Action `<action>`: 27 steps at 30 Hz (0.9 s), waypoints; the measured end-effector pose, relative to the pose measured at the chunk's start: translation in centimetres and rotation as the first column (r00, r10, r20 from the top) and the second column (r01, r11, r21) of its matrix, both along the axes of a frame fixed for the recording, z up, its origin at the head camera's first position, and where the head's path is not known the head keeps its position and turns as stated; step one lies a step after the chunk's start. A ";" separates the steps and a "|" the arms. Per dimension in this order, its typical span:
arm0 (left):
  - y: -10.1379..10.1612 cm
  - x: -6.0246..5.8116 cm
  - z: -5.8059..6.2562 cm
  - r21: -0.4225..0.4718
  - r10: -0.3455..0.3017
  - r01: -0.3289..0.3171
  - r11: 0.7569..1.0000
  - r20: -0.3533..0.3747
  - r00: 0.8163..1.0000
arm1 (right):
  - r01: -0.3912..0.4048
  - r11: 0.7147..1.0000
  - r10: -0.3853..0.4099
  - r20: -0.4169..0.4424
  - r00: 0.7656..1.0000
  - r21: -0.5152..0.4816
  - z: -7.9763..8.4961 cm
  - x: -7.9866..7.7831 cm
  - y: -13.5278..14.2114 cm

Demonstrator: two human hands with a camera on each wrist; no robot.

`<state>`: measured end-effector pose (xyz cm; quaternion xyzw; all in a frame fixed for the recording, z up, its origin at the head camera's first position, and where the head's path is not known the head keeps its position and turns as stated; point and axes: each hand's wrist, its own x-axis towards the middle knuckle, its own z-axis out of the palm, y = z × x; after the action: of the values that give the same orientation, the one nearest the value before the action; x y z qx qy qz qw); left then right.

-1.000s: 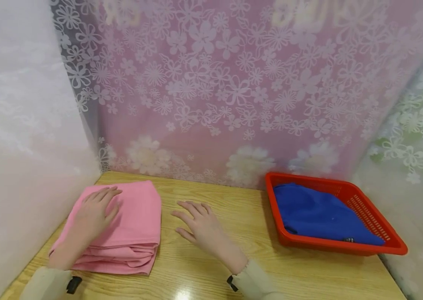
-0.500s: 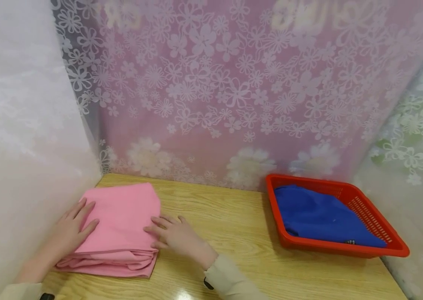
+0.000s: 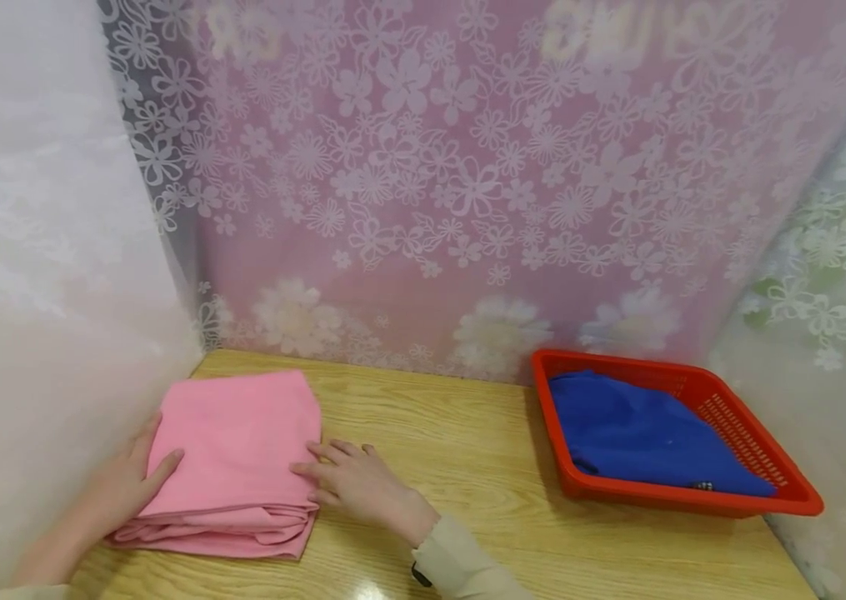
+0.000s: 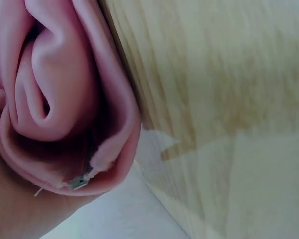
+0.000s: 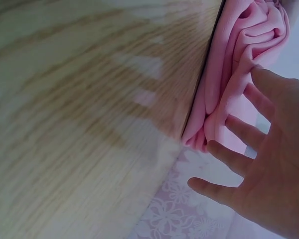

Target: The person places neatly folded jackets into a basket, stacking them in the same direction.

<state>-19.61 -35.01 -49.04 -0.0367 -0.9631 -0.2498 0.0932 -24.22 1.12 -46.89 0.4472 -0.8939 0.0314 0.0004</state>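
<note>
A folded pink garment (image 3: pixel 242 442) lies in a thick stack at the left of the table. At its left side is my left hand (image 3: pixel 117 492), with the thumb over the top edge and the fingers along the side, partly hidden. Straight, spread fingers of my right hand (image 3: pixel 362 487) touch the garment's right edge. In the right wrist view, the right hand (image 5: pixel 274 149) has its fingertips against the pink layers (image 5: pixel 239 64). Rolled folds (image 4: pixel 65 74) fill the left wrist view's upper left, with a small metal piece (image 4: pixel 78 182) inside the lower fold.
A red plastic basket (image 3: pixel 685 498) with perforated walls stands on the right of the wooden table (image 3: pixel 460 450). Inside it lies a folded blue garment (image 3: pixel 648 433). A floral curtain (image 3: pixel 430 167) hangs behind, and pale sheeting (image 3: pixel 40 208) borders the left side.
My left hand has slid from the top of the pink garment to its left side. My right hand has moved left from the bare table to the garment's right edge.
</note>
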 end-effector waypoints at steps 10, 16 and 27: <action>1.7 0.4 0.6 0.055 -0.013 0.015 0.998 -0.020 1.000 | 0.005 1.000 -0.005 -0.008 1.000 -0.002 0.2 0.2 0.8; 3.0 0.3 0.7 0.007 -0.004 0.004 1.000 0.006 1.000 | 0.014 1.000 -0.014 -0.024 1.000 0.004 0.3 0.3 1.9; 4.8 -0.3 0.0 0.000 0.007 -0.007 1.000 0.028 1.000 | 0.036 0.999 -0.036 -0.063 0.997 -0.006 0.3 0.7 3.6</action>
<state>-19.87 -30.22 -49.06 -0.0299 -0.9644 -0.2501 0.0806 -23.56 4.67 -46.60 0.4317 -0.9013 0.0194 0.0304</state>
